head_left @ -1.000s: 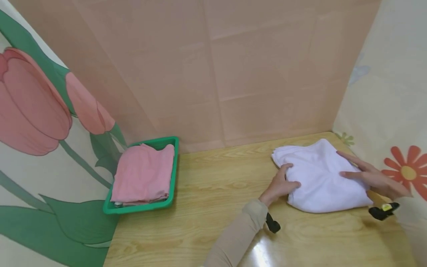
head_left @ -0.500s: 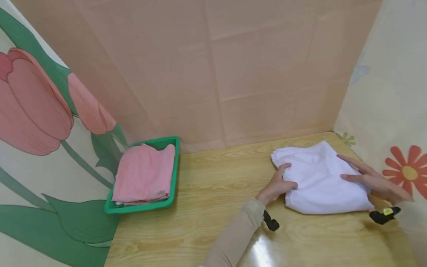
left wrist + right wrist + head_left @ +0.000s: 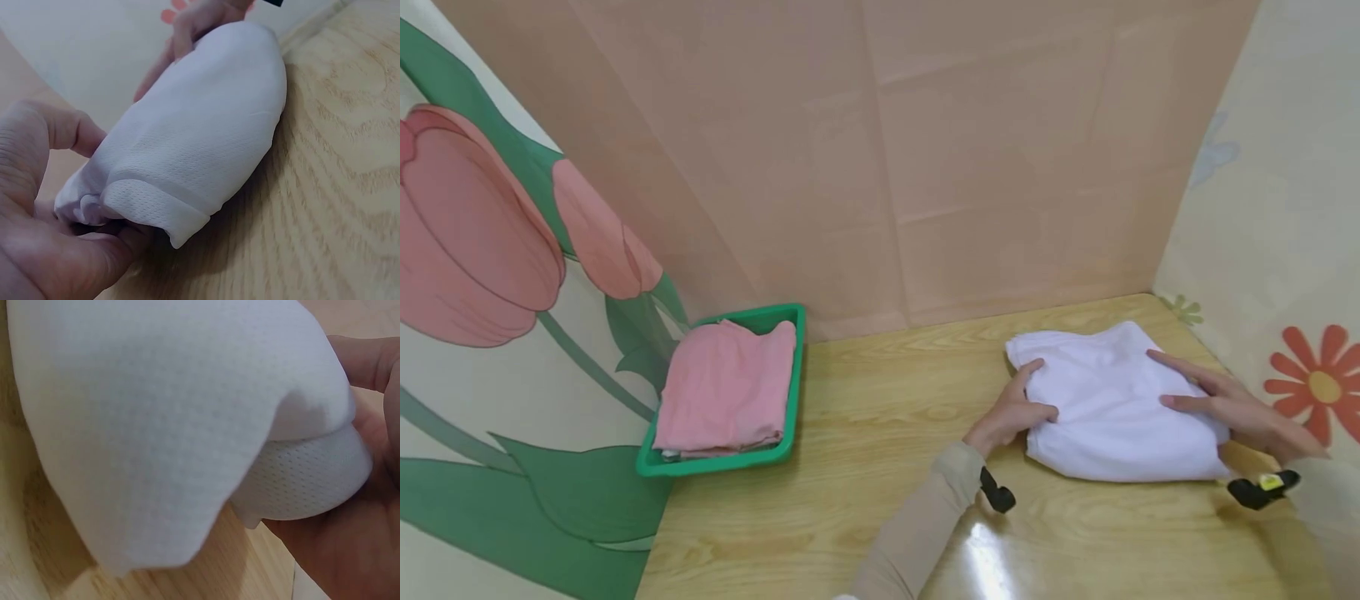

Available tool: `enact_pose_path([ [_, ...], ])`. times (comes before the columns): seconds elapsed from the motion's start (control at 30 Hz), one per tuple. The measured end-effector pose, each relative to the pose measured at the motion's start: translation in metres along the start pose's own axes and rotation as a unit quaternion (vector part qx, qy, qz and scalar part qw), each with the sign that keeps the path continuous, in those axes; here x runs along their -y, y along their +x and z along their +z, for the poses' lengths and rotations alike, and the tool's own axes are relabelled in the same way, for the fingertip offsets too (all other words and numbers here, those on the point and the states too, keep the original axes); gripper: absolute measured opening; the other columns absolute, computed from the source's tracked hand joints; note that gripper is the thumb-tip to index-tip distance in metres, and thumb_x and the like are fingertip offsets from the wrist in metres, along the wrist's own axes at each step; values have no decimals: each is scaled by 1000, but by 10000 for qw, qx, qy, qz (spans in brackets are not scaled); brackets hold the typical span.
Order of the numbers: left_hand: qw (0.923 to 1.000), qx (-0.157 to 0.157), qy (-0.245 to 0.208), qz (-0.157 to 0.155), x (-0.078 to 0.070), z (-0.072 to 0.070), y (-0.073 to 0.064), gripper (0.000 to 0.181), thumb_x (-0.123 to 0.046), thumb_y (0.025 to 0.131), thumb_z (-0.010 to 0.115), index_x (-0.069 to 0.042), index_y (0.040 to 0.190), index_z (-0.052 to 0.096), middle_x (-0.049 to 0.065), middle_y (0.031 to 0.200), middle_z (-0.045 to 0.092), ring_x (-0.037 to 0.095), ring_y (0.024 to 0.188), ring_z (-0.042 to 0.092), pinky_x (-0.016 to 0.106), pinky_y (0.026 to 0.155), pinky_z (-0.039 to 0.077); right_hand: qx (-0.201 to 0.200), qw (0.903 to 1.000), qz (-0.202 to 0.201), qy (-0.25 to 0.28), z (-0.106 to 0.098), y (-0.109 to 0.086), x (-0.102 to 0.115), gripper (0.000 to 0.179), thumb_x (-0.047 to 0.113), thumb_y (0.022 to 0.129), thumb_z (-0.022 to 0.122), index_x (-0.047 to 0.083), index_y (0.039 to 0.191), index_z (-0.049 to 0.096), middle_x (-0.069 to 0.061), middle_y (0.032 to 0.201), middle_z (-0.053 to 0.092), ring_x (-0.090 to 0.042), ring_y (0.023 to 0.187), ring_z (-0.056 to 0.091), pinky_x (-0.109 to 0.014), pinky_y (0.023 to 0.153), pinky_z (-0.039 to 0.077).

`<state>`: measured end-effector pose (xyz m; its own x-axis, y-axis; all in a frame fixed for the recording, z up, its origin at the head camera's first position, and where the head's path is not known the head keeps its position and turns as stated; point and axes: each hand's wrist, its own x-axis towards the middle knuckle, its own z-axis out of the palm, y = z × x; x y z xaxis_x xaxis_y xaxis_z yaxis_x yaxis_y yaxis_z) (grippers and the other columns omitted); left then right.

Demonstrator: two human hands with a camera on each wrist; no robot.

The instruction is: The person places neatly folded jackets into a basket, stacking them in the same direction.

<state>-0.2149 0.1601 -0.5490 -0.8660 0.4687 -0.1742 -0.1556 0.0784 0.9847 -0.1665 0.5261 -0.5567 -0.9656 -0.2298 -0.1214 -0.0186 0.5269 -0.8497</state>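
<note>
A folded white cloth point(image 3: 1116, 408) of fine mesh fabric lies on the right part of the wooden table. My left hand point(image 3: 1009, 414) grips its left edge; in the left wrist view, some of that hand's fingers point(image 3: 119, 240) go in beneath the folded layers. At the opposite side my right hand point(image 3: 1240, 410) holds the cloth, thumb and a finger over the top. The right wrist view has the cloth's drooping corner point(image 3: 156, 487) up close and a rolled fold point(image 3: 306, 478) resting against the palm. Fingertips under the cloth are hidden.
A green plastic basket point(image 3: 797, 375) stands at the table's left, holding a folded pink cloth point(image 3: 726, 387) on top of other fabric. Wooden tabletop point(image 3: 887, 433) stretches between basket and hands. A brown backdrop point(image 3: 1000, 167) rises behind, with flower-printed walls on both sides.
The white cloth has shifted slightly left, and my left hand has moved left with it. My right hand keeps its hold, almost in place. The basket stays put.
</note>
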Motion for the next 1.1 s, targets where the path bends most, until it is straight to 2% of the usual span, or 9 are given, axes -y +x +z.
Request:
enact_pose_path([
  [0.13,9998,60,144,91,-4,-11,-2,98,12,77,76,-37,157,49,4,165,38,19,131,48,38,107,49,-162,9997,-69,-191,4,2,9,75,27,110,60,34,172,17,16,178,8,27,122,25,-16,92,42],
  [0.23,9995,61,267,166,-8,-20,-4,99,11,78,76,-40,158,47,4,167,35,20,135,46,41,110,48,-271,9996,-40,-36,8,3,17,76,27,110,62,36,172,19,20,176,11,25,129,20,-48,123,33],
  [0.33,9989,65,379,277,-13,-27,-7,100,11,78,76,-40,159,45,5,169,34,21,137,45,43,112,46,-334,9993,-67,162,12,2,27,77,27,109,63,36,172,20,25,174,12,22,133,16,-84,116,6],
  [0.37,9986,68,422,309,-15,-29,-8,101,11,79,76,-40,160,45,5,169,34,21,137,45,43,112,47,-351,9991,-88,210,13,2,30,77,26,108,63,36,172,21,26,173,12,22,133,16,-84,116,2],
  [0.43,9982,85,459,376,-19,-33,-11,101,11,79,76,-39,160,44,4,169,33,21,137,45,43,111,47,-377,9990,-177,180,15,2,36,76,25,109,63,36,172,20,27,173,12,22,135,15,-72,126,-1],
  [0.5,9978,78,498,420,-24,-36,-14,101,11,80,76,-40,161,43,4,169,33,20,135,45,42,109,48,-419,9987,-282,90,17,3,41,76,23,109,62,35,172,21,27,173,12,22,135,16,-39,133,4],
  [0.63,9973,46,573,468,-31,-44,-20,103,12,80,76,-42,161,43,3,169,33,21,133,46,43,107,49,-504,9973,-525,28,22,6,50,75,17,110,60,32,172,21,25,174,14,22,138,17,2,98,17],
  [1.03,9949,-160,802,592,-47,-69,-31,99,11,81,77,-44,157,46,-2,170,35,24,142,44,48,112,47,-584,9974,-415,113,39,15,85,77,23,109,63,37,172,19,21,176,8,10,149,8,2,97,18],
  [1.1,9942,-176,849,636,-50,-74,-33,97,8,82,76,-44,158,45,-2,171,34,25,145,43,49,113,46,-599,9973,-411,129,42,17,91,78,24,109,63,38,172,19,18,177,7,2,155,4,-5,110,15],
])
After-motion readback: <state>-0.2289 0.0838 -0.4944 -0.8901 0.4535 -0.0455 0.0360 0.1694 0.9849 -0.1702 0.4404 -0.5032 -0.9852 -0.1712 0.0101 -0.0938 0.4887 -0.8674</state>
